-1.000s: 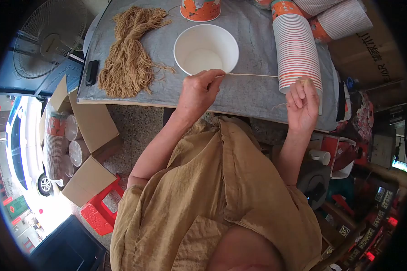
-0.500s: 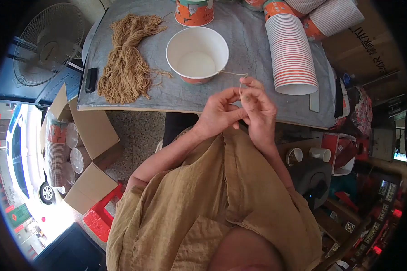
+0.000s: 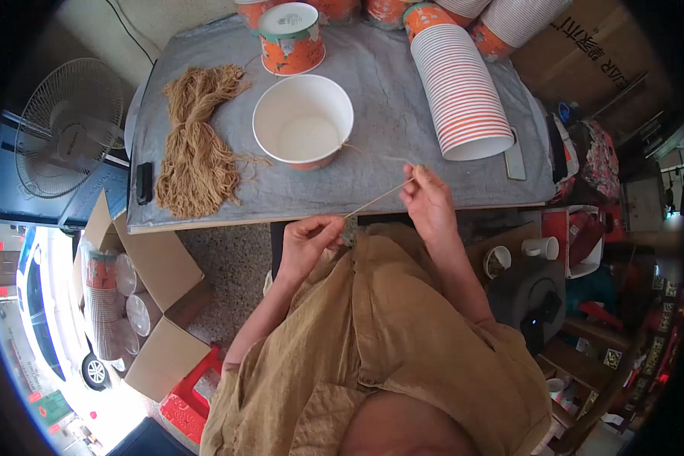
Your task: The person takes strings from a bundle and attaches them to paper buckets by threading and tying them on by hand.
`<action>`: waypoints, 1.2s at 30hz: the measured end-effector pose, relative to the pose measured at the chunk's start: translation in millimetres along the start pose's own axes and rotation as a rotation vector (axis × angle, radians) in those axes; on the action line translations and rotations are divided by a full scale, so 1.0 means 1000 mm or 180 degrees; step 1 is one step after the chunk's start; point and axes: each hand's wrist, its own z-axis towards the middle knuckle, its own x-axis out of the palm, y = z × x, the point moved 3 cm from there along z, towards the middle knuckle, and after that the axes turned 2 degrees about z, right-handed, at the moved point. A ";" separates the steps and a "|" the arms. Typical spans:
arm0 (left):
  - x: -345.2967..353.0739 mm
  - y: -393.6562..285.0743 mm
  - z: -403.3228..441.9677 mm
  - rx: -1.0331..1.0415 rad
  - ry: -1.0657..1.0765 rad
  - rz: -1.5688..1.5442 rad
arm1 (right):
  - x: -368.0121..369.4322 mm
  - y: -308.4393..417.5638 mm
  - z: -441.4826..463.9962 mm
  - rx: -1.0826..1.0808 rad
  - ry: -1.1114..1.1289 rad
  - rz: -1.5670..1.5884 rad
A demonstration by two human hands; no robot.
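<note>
A length of tan string point(image 3: 380, 199) runs taut between my two hands in front of the table edge. My left hand point(image 3: 308, 242) is closed, pinching its lower end. Higher and to the right, my right hand point(image 3: 431, 199) pinches the other end between thumb and fingers. An open white paper tub point(image 3: 300, 125) stands on the table beyond my hands, a short bit of string at its right rim. Left of it lies a tied bundle of tan string point(image 3: 197, 144). Behind the tub is an upturned orange paper tub point(image 3: 292, 49) with a green band.
A long stack of nested paper tubs point(image 3: 467, 95) lies at the table's right, beside a phone-like slab point(image 3: 514, 156). A black object point(image 3: 144, 183) sits at the left edge. An open cardboard box point(image 3: 159, 262) with more tubs and a fan point(image 3: 70, 129) are at left.
My hands, close together before, have drawn apart, the left moving down and left. String now stretches between them, and the piece at the tub's rim looks shorter. The camera view has shifted.
</note>
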 end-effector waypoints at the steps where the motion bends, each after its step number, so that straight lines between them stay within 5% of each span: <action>1: -0.003 0.006 -0.001 0.0027 -0.0081 0.0010 | -0.003 -0.005 0.000 0.0129 -0.0060 0.0010; 6: -0.017 0.022 -0.001 0.0089 -0.0499 0.0151 | -0.019 -0.027 0.006 0.0400 -0.0031 0.0062; 9: -0.018 0.027 -0.008 0.0313 -0.0551 0.0636 | -0.024 -0.031 0.004 0.0208 -0.0115 -0.1230; 13: -0.011 0.031 -0.014 0.0880 -0.0173 0.1482 | 0.026 -0.012 -0.036 -0.1888 -0.0277 -0.3904; 17: 0.011 0.018 -0.019 0.0990 0.0092 0.1859 | 0.038 -0.058 -0.060 -0.1316 0.1131 -0.3776; 25: 0.003 0.010 -0.008 0.0965 0.0053 0.1662 | 0.034 -0.058 -0.057 -0.0684 0.1281 -0.3806; 36: -0.025 0.016 0.002 0.0036 -0.0114 0.0235 | 0.033 -0.052 -0.042 -0.0255 0.1134 -0.3165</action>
